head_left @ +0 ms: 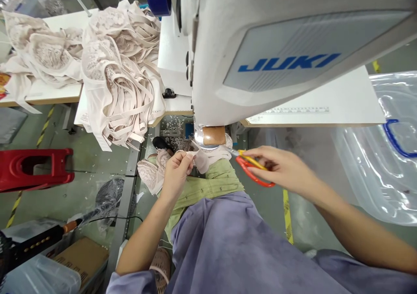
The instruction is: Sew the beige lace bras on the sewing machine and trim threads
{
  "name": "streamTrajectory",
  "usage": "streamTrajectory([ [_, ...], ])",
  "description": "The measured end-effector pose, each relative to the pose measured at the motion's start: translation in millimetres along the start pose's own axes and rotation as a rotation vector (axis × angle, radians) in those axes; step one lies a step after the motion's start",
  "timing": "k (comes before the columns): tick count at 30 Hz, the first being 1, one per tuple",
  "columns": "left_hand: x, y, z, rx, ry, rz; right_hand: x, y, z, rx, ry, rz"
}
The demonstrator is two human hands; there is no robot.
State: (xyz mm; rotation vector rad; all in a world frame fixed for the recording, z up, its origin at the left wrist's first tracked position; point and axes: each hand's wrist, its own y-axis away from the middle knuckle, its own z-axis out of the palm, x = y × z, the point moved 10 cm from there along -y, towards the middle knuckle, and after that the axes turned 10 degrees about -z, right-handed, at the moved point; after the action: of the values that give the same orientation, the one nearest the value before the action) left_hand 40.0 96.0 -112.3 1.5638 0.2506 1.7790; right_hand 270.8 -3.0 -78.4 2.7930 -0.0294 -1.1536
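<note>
My left hand (179, 166) pinches the edge of a pale beige lace bra (153, 170), which hangs over my lap below the sewing machine's arm. Scissors (252, 168) with one red and one yellow handle are held in my right hand (280, 168). Their blades point left toward the fabric beside the machine's rounded metal end (213, 137); whether they touch it I cannot tell. Part of the garment lies hidden behind that end. The white sewing machine (208, 81), marked JUKI, rises above both hands.
A heap of beige lace bras (120, 72) with dangling straps covers the left table, with another pile (48, 51) farther left. To the right stands a clear plastic bin (365, 168). A red stool (35, 169) and a cardboard box (81, 259) are on the left floor.
</note>
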Motion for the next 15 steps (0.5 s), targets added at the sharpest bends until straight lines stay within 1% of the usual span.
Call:
streamTrajectory([
  [2, -3, -1, 3.3, -0.019, 0.032, -0.036, 23, -8, -35, 0.082, 0.134, 0.065],
  [4, -6, -1, 9.3, -0.052, 0.032, -0.074, 39, -24, -70, 0.161, 0.321, 0.082],
  [5, -7, -1, 13.2, -0.078, 0.026, -0.096, 40, -34, -81, 0.176, 0.418, 0.053],
  [6, -8, 1, 17.8, -0.114, 0.018, -0.123, 36, -44, -87, 0.19, 0.503, 0.007],
  [7, -8, 3, 23.2, -0.158, 0.006, -0.158, 28, -51, -88, 0.211, 0.564, -0.051],
  [8, -9, 6, 28.9, -0.207, -0.011, -0.199, 15, -55, -84, 0.234, 0.589, -0.114],
  [10, -8, 16, 40.9, -0.311, -0.069, -0.288, -17, -55, -59, 0.252, 0.523, -0.254],
  [11, -7, 21, 47.3, -0.365, -0.113, -0.327, -34, -52, -38, 0.209, 0.441, -0.34],
  [13, -5, 32, 59.3, -0.47, -0.221, -0.385, -69, -41, 11, 0.059, 0.274, -0.542],
  [14, -5, 37, 63.7, -0.511, -0.286, -0.391, -81, -36, 30, -0.011, 0.207, -0.613],
  [15, -4, 38, 64.7, -0.515, -0.358, -0.363, -87, -32, 42, -0.058, 0.159, -0.65],
])
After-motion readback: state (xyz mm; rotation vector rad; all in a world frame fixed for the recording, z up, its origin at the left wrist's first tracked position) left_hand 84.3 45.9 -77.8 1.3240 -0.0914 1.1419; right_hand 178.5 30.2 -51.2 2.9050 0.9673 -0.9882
